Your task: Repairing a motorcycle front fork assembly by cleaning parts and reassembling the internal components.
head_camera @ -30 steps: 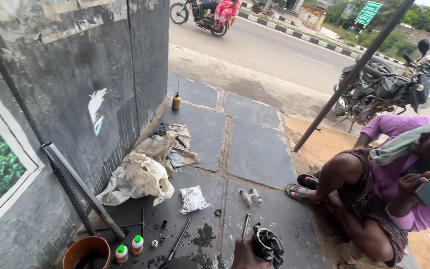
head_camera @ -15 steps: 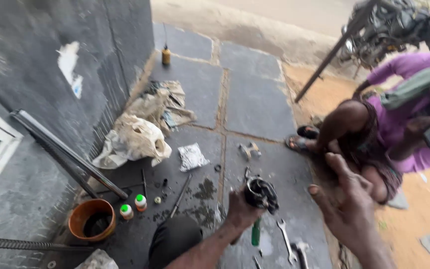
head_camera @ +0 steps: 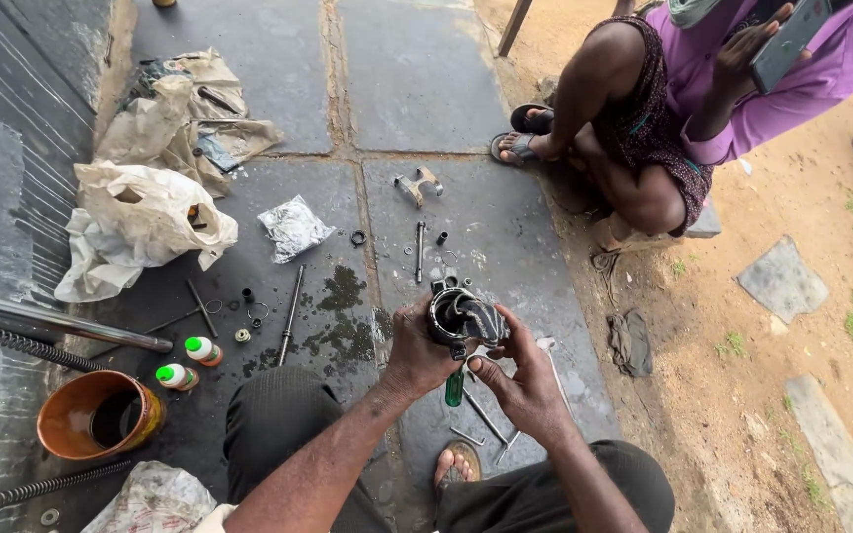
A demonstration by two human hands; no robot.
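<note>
My left hand [head_camera: 417, 353] grips a dark, greasy round metal part [head_camera: 458, 318] held over my lap. My right hand [head_camera: 517, 380] closes on the same part from the right, its fingers over the part's black side piece. A screwdriver with a green handle [head_camera: 455, 387] hangs just below the part between both hands; which hand holds it I cannot tell. On the stone slabs ahead lie a thin metal rod [head_camera: 291, 301], a bolt [head_camera: 420, 251], a bracket [head_camera: 419, 185], and several small rings and washers [head_camera: 357, 238].
A person in purple [head_camera: 688, 94] squats at the right, holding a phone. Plastic bags [head_camera: 145, 219] and rags lie at the left, with a crumpled foil packet [head_camera: 293, 227]. An orange pot [head_camera: 99, 415], two green-capped bottles [head_camera: 190, 363], a steel tube [head_camera: 61, 324] and springs [head_camera: 22, 491] sit near left.
The camera has tilted down from the street to my lap. My right hand has come in and closed on the metal part that my left hand was holding up alone.
</note>
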